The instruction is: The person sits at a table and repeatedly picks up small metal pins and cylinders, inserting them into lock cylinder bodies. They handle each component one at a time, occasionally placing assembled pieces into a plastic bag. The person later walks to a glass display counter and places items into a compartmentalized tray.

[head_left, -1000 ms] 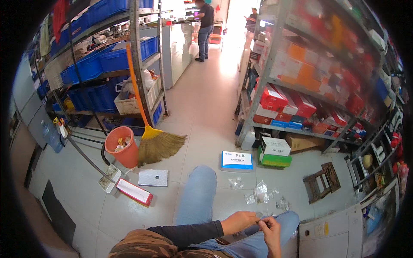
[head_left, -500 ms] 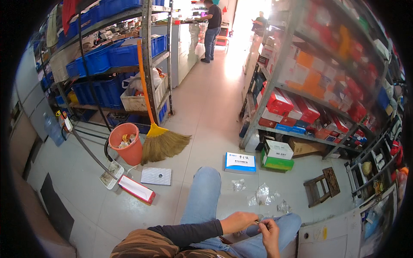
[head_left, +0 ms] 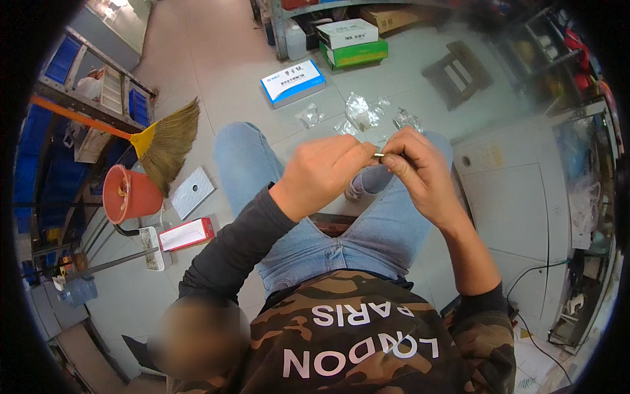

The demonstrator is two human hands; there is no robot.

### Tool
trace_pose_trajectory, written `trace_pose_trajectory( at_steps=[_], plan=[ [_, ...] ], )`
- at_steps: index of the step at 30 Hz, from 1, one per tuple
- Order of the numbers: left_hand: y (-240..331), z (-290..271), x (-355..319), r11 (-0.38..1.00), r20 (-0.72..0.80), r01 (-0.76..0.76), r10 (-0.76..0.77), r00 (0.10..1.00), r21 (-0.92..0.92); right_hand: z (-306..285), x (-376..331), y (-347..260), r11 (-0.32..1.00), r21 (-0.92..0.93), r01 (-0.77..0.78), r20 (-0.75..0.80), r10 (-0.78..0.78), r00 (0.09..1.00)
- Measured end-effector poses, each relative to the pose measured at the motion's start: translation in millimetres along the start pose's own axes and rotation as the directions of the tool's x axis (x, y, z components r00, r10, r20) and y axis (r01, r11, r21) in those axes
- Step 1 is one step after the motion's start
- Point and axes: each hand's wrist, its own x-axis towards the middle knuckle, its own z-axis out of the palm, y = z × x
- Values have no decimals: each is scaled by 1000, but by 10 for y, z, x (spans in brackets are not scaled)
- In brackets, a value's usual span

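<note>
My left hand (head_left: pixel 325 169) and my right hand (head_left: pixel 420 169) meet above my lap, fingertips nearly touching. Between them shows a small, thin brass-coloured metal piece (head_left: pixel 378 155), pinched from both sides. Its ends disappear under the fingers, so its full shape cannot be made out. The left fingers are curled into a fist; anything else inside is hidden. On the right, thumb and forefinger press together at the piece's other end. Beyond the hands, several crumpled clear plastic bags (head_left: pixel 359 111) lie on the floor.
A blue-and-white box (head_left: pixel 293 83) lies ahead, with a white box (head_left: pixel 348 33) stacked on a green box (head_left: pixel 355 54) behind. A wooden stool (head_left: pixel 457 74) and grey cabinet (head_left: pixel 508 203) stand right. Left are a red bucket (head_left: pixel 133 194), broom (head_left: pixel 167 141) and red-white box (head_left: pixel 186 234).
The view has tilted down, so my lap and both forearms show more fully. My hands stay together, and the small metal piece between the fingertips is now plainer.
</note>
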Motion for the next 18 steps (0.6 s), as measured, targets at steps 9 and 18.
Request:
trace_pose_trajectory(
  at_steps=[9,18],
  plan=[
    [70,98,35,389,149,389,-520,841,-835,-79,69,-95,999,41,15,-70,-12,997],
    [149,218,-8,428,143,432,-559,817,-794,13,6,-13,994,-47,102,-156,-108,982]
  ],
)
